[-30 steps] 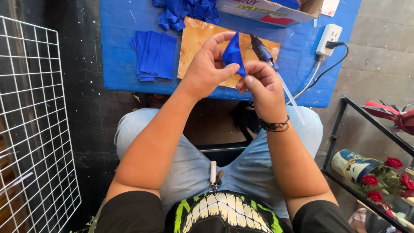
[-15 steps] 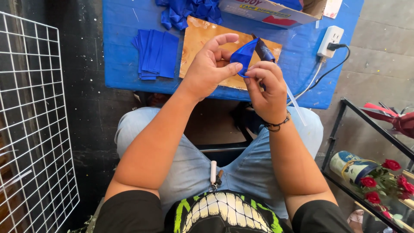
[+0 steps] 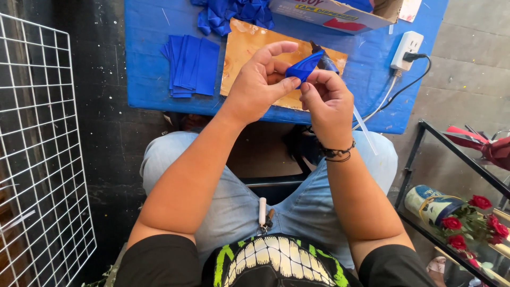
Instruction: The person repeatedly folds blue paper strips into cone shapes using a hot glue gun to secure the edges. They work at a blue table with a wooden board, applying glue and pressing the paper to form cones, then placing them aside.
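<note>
Folded blue fabric piece [image 3: 304,67] sits upper centre of the frame, pinched between my two hands above the table edge. My left hand [image 3: 258,85] grips its lower left end, thumb pressed against it from below, fingers curled over the top, only partly closed. My right hand [image 3: 326,101] closes on its right end with thumb and fingertips, so the piece bridges the small gap between both hands and tilts up to the right. Just behind the piece, a dark glue gun [image 3: 323,59] lies on a wooden board [image 3: 245,48], its clear glue stick [image 3: 365,130] showing lower right of my right hand. The board rests on a blue table [image 3: 149,64]. Left of the board is a stack of flat blue fabric squares [image 3: 190,66]; above it at the top edge a heap of crumpled blue pieces [image 3: 234,11]. A cardboard box [image 3: 329,13] is at top right, a white power strip [image 3: 405,49] beside it. White wire grid [image 3: 42,149] fills the left side; red roses [image 3: 473,215] at lower right. Black bracelet [image 3: 339,153] on my right wrist.
</note>
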